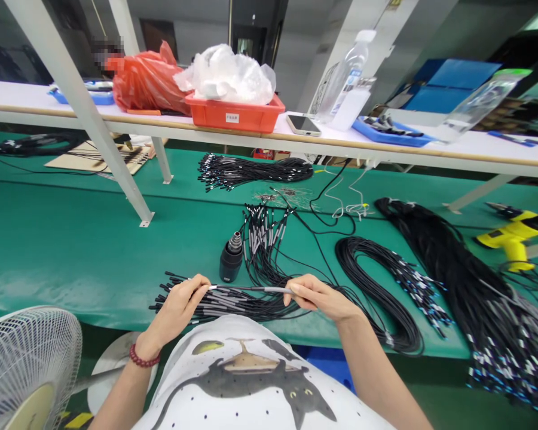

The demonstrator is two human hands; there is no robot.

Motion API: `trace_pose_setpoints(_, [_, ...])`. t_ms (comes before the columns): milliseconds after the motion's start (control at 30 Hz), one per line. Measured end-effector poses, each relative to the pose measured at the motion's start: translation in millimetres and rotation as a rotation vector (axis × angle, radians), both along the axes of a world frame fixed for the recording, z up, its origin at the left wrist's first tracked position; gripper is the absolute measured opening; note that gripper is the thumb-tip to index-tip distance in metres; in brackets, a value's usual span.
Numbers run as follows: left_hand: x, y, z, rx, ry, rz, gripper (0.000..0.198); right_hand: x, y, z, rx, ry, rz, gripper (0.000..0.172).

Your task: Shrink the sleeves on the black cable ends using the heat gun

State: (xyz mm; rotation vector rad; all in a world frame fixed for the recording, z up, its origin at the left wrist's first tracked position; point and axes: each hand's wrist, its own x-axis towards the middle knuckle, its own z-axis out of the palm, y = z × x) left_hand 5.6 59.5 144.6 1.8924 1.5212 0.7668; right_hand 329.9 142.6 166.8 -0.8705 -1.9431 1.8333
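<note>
Between my hands a thin black cable [246,288] is stretched level, with a white mark near one end and a grey sleeve [275,289] on it. My left hand [183,301] pinches the cable at its white-marked end. At the grey sleeve, my right hand [316,295] grips the other side between thumb and fingers. Just beneath lies a bundle of black cables with grey sleeves [233,303], partly hidden by my hands and shirt. A black heat gun [231,258] stands nozzle up beyond the cable. Another sleeved cable bundle [264,236] lies to its right.
A U-shaped cable bundle [363,269] and a large black cable pile [448,257] lie rightward, near a yellow heat gun [511,236]. One more bundle [255,171] sits under the shelf [161,124]. A shelf post [103,143] rises at left; a fan [31,364] stands lower left.
</note>
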Motion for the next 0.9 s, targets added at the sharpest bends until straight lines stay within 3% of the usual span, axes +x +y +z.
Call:
trace_pose_setpoints(200, [6.8,-8.3,8.1,0.129,0.112,-0.060,0.022,-3.5,-3.0,-4.7,-0.107,0.033,0.015,0.045])
trace_pose_setpoints(400, [24.5,-18.8,18.2,0.082,0.052,-0.105,0.020,-11.0,-8.4,-14.2,-0.161,0.012,0.125,0.048])
trace_pose_setpoints(567, [23.4,-18.1,16.4,0.017,0.059,-0.057,0.027,-10.8,-10.0,-14.2,-0.154,-0.034,0.040,0.039])
trace_pose_setpoints(700, [17.1,-16.9,13.1,-0.024,0.056,-0.046,0.029,-5.3,-8.1,-8.8,-0.091,-0.075,0.006,0.042])
trace_pose_setpoints(900, [17.3,-15.3,11.0,-0.070,0.024,-0.076,0.029,3.8,-9.6,-2.0,-0.163,-0.081,-0.092,0.044])
